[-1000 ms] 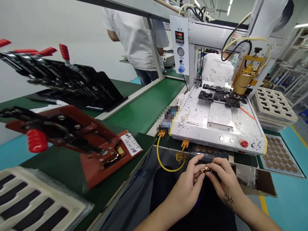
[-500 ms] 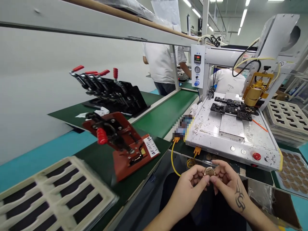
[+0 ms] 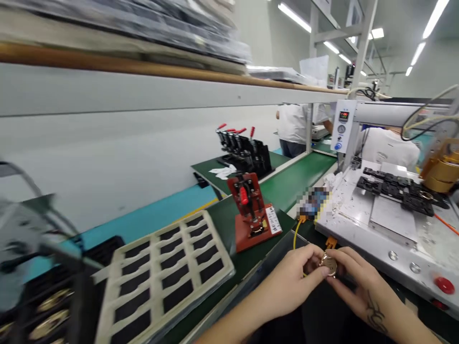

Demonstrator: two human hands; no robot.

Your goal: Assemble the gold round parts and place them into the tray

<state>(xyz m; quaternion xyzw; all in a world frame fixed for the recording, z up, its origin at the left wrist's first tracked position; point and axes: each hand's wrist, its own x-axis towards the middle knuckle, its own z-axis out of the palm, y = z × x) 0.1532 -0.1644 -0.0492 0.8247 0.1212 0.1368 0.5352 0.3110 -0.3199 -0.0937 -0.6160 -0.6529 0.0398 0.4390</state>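
Head view.

Item held: one small round part with a shiny gold-coloured rim (image 3: 329, 265), near side, right of centre, raised in front of the lap. Finer detail too small to read.

Left hand (image 3: 299, 273): thumb and curled fingers pinching the part's left edge.

Right hand (image 3: 362, 276): fingers and thumb bent about the right edge, gripping it; a dark tattoo toward the wrist.

Step in hand, as judged: two-handed fingertip handling of the part, apart from every fixture. Next move, as judged: calls for a firm hold on the slick, narrow rim, one hand keeping its pinch if the other lets go.

Left of the hands: a red toggle-clamp fixture (image 3: 247, 234) with a handwritten label; nearer and farther left, a pale moulded tray (image 3: 197, 279) with dark pockets; at the near left edge, blurred gold-coloured round pieces (image 3: 50, 325) in a black holder.

Right: a white bench machine (image 3: 347, 215) bearing black fixture plates (image 3: 394, 188) and a gold-coloured cylindrical head (image 3: 441, 174).

Far: a row of black toggle clamps (image 3: 247, 150), a green belt (image 3: 301, 167), two white-shirted co-workers (image 3: 296, 126).
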